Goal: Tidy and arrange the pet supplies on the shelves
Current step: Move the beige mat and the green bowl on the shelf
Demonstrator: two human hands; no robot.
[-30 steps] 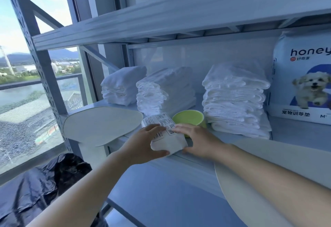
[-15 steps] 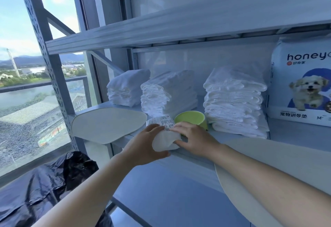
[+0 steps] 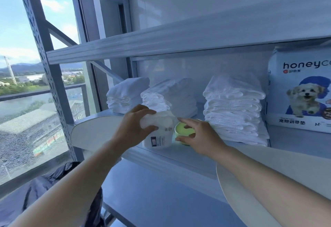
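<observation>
Since 1.0 s ago: the white packet point(image 3: 158, 135) goes from lying tilted between both hands to standing upright, and the right hand point(image 3: 200, 135) is off it and on the green bowl point(image 3: 183, 130).

Left hand point(image 3: 132, 126): fingers and thumb curled round the packet's crumpled top, gripping it. The packet's base sits on the middle shelf point(image 3: 161, 156) near the front edge, printed label facing the camera.

Right hand: thumb against the bowl's near wall, fingers bent over the rim, index finger stretched toward 10 o'clock, its tip close to the packet's top. It holds the bowl. The bowl stands on the same shelf at 3 o'clock of the packet, touching it or just beside it; I cannot tell which.

Behind, at 12 o'clock: three stacks of folded white pads, left stack point(image 3: 125, 95), middle stack point(image 3: 172, 94), right stack point(image 3: 232, 112). At 3 o'clock of the right stack stands an upright honeycare training-pad bag point(image 3: 300, 92) with a dog picture.

A pale oval board point(image 3: 93, 133) overhangs the shelf end at 9 o'clock of the packet; a second board point(image 3: 279, 171) lies under the right forearm. Dark plastic sheeting point(image 3: 44, 196) lies on the floor at 7 o'clock.
</observation>
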